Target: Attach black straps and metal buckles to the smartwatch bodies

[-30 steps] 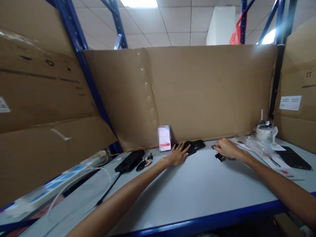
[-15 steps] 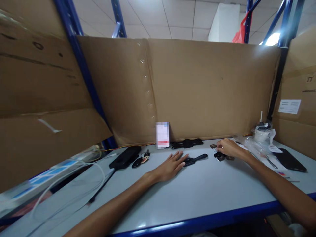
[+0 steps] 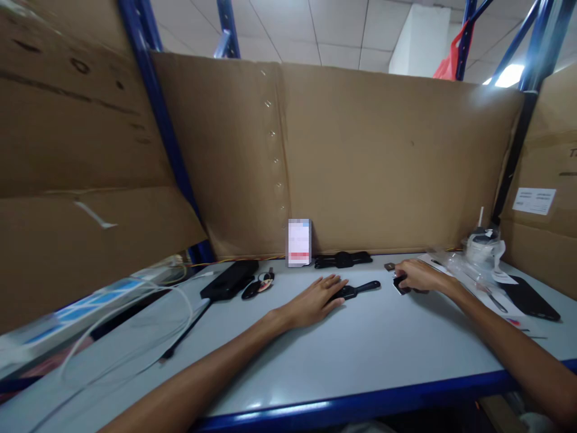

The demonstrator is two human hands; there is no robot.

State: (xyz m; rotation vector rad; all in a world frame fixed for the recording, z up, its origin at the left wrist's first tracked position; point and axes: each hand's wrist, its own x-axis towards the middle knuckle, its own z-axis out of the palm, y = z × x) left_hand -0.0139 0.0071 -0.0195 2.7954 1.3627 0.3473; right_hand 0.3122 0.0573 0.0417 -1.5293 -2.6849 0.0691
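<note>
The tabletop (image 3: 360, 355) is seen as smooth, pale grey laminate with a faint sheen. It is edged at the front by a glossy blue-painted metal rail (image 3: 360, 408). Matt brown cardboard (image 3: 383, 174) is stood along the far edge, crossed by shiny clear tape (image 3: 274, 150). The strap (image 3: 363, 288) under the left hand (image 3: 318, 299) looks matt black and rubbery. Glossy, crinkled clear plastic film (image 3: 455, 264) is seen near the right edge.

**Table layout around the two hands**

A strap piece (image 3: 358, 290) is lying on the table (image 3: 360, 355) under the left hand (image 3: 315, 299), stretching toward the right hand (image 3: 417, 276), whose curled fingers are covering a small part (image 3: 399, 285). A strap bundle (image 3: 342, 260) and a card (image 3: 299, 242) are sitting behind the left hand, and keys (image 3: 256, 285) are lying to its left.
</note>
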